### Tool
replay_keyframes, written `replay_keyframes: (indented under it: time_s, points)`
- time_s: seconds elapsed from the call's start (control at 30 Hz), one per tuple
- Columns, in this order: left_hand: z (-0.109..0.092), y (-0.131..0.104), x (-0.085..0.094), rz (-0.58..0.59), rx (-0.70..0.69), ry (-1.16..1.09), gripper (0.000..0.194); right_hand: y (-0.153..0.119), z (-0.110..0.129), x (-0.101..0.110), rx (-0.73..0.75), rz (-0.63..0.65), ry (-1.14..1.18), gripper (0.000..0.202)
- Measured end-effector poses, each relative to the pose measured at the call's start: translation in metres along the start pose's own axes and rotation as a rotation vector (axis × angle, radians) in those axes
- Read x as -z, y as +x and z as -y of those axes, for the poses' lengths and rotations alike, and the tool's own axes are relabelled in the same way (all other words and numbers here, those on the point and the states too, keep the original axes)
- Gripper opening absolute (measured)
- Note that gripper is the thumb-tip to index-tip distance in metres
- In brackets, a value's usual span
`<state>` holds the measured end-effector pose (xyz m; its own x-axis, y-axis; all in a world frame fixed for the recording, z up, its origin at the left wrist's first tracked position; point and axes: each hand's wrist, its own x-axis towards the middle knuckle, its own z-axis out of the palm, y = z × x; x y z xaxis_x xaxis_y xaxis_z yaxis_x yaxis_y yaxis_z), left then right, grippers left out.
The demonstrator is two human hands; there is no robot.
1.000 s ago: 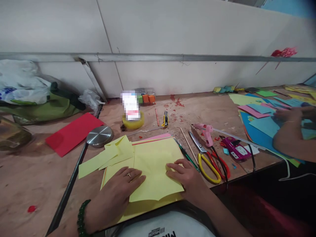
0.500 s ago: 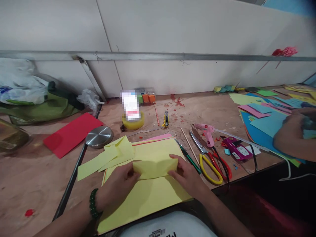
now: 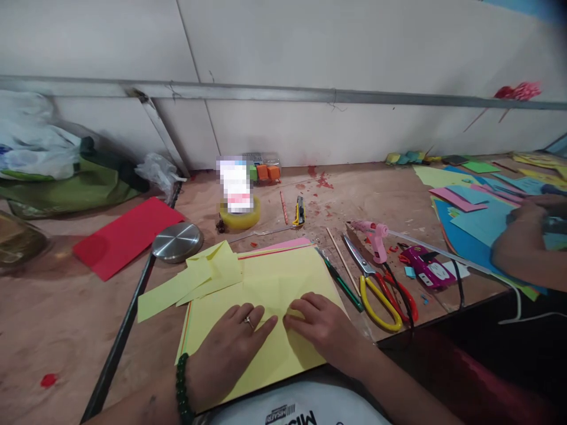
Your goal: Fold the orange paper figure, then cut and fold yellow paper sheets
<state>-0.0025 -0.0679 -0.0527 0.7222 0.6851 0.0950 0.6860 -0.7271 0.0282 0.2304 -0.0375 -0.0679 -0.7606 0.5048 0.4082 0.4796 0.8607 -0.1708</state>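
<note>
A stack of large yellow sheets (image 3: 266, 366) lies in front of me, with cut yellow pieces (image 3: 177, 289) at its upper left. My left hand (image 3: 234, 342), with a ring and a green bead bracelet, rests over the stack, its thumb stretched toward the middle. Close to its right, my right hand (image 3: 316, 324) has its fingers bent and pressed together over the same yellow paper. The small yellow strip under the hands blends into the sheets, so its edges are hard to make out. What the right fingertips pinch is hidden.
Scissors (image 3: 376, 289), a green pen (image 3: 341, 283), a pink glue gun (image 3: 374, 236) and a cutter (image 3: 300, 211) lie right and beyond. A metal disc (image 3: 177, 242) and red paper (image 3: 126, 236) are left. Another person's arm (image 3: 522, 248) reaches over coloured papers at right.
Both hands have come closer together and lowered onto the stack. The yellow strip that was held up between them is now down under the hands.
</note>
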Motion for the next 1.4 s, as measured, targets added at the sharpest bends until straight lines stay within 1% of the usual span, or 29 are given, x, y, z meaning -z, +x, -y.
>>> replay_keyframes:
  time_s: [0.07, 0.1, 0.23, 0.33, 0.4, 0.47, 0.5, 0.53, 0.6, 0.63, 0.67, 0.73, 0.8, 0.83, 0.9, 0.97, 1.07, 1.17, 1.2, 1.23, 1.3, 1.33, 1.37, 1.4]
  points:
    - [-0.001, -0.002, 0.003, 0.054, 0.024, 0.005, 0.039, -0.004, -0.003, 0.003, -0.009, 0.007, 0.006, 0.015]
    - [0.000, -0.005, 0.004, 0.055, 0.036, -0.005, 0.041, -0.008, -0.005, 0.005, -0.020, 0.001, 0.005, 0.017]
    - [0.009, -0.025, 0.005, -0.025, 0.103, -0.067, 0.046, -0.028, -0.017, 0.011, -0.075, -0.033, 0.013, 0.028]
    - [0.015, -0.037, 0.004, -0.087, 0.164, -0.125, 0.040, -0.039, -0.020, 0.014, -0.108, -0.071, 0.029, 0.031]
    - [0.017, -0.037, 0.003, -0.115, 0.252, -0.193, 0.034, -0.041, -0.020, 0.014, -0.125, -0.074, 0.040, 0.031]
    - [0.019, -0.030, 0.001, -0.127, 0.388, -0.304, 0.028, -0.040, -0.017, 0.015, -0.138, -0.076, 0.042, 0.031]
    - [0.020, -0.024, 0.000, -0.124, 0.463, -0.372, 0.030, -0.040, -0.016, 0.014, -0.143, -0.079, 0.039, 0.031]
    - [0.021, -0.018, -0.001, -0.109, 0.536, -0.441, 0.041, -0.039, -0.015, 0.014, -0.148, -0.084, 0.034, 0.031]
    - [0.023, -0.006, -0.004, -0.063, 0.660, -0.554, 0.069, -0.039, -0.014, 0.012, -0.160, -0.093, 0.024, 0.030]
    - [0.023, -0.001, -0.006, -0.045, 0.713, -0.590, 0.078, -0.040, -0.014, 0.011, -0.167, -0.094, 0.022, 0.029]
    - [0.024, 0.004, -0.008, -0.045, 0.757, -0.607, 0.084, -0.040, -0.013, 0.010, -0.175, -0.096, 0.022, 0.028]
    - [0.027, 0.013, -0.010, -0.111, 0.790, -0.587, 0.088, -0.041, -0.013, 0.008, -0.184, -0.100, 0.025, 0.027]
    - [0.030, 0.019, -0.009, -0.192, 0.740, -0.518, 0.084, -0.042, -0.013, 0.007, -0.185, -0.107, 0.027, 0.027]
    - [0.032, 0.022, -0.008, -0.202, 0.699, -0.483, 0.082, -0.042, -0.013, 0.006, -0.186, -0.112, 0.028, 0.027]
    - [0.036, 0.026, -0.005, -0.163, 0.631, -0.448, 0.076, -0.042, -0.013, 0.006, -0.191, -0.120, 0.033, 0.027]
    - [0.039, 0.030, -0.003, -0.111, 0.604, -0.455, 0.069, -0.042, -0.013, 0.005, -0.198, -0.128, 0.037, 0.027]
    - [0.042, 0.033, -0.001, -0.102, 0.576, -0.473, 0.050, -0.042, -0.013, 0.004, -0.207, -0.128, 0.035, 0.025]
    - [0.039, 0.031, 0.004, -0.116, 0.522, -0.507, 0.021, -0.039, -0.011, 0.006, -0.216, -0.134, 0.020, 0.024]
    - [0.035, 0.030, 0.008, -0.123, 0.503, -0.524, 0.012, -0.037, -0.008, 0.007, -0.220, -0.157, 0.003, 0.025]
    - [0.030, 0.028, 0.013, -0.143, 0.473, -0.524, 0.011, -0.035, -0.005, 0.010, -0.223, -0.197, -0.026, 0.026]
    - [0.014, 0.025, 0.026, -0.219, 0.402, -0.475, 0.019, -0.029, 0.004, 0.016, -0.207, -0.317, -0.114, 0.026]
    - [0.004, 0.022, 0.033, -0.323, 0.288, -0.352, 0.021, -0.025, 0.009, 0.020, -0.186, -0.381, -0.164, 0.026]
    - [-0.007, 0.020, 0.039, -0.402, 0.172, -0.221, 0.023, -0.021, 0.014, 0.024, -0.158, -0.430, -0.207, 0.025]
    - [-0.018, 0.018, 0.043, -0.443, 0.080, -0.098, 0.025, -0.017, 0.019, 0.027, -0.128, -0.455, -0.233, 0.023]
